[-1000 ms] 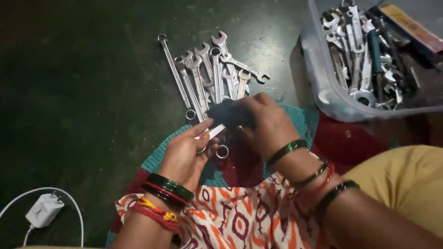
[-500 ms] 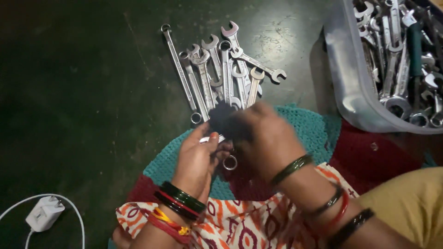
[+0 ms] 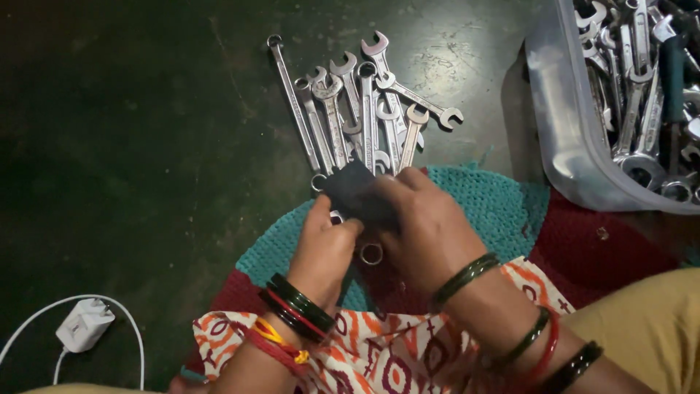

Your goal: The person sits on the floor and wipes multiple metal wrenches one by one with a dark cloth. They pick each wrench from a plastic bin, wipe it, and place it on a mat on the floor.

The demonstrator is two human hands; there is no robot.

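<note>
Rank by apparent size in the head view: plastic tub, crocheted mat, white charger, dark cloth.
1. crocheted mat, partly hidden by the hands
2. plastic tub, cut off by the frame edge, so mat versus tub is unsure
3. dark cloth, pinched in both hands
4. white charger

wrenches (image 3: 362,109) left of bin (image 3: 565,138), behind mat (image 3: 496,211)

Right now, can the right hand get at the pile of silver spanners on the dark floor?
Probably yes, once freed. The right hand grips a dark cloth around a spanner that the left hand also holds. The pile of silver spanners lies just beyond, nothing between.
</note>
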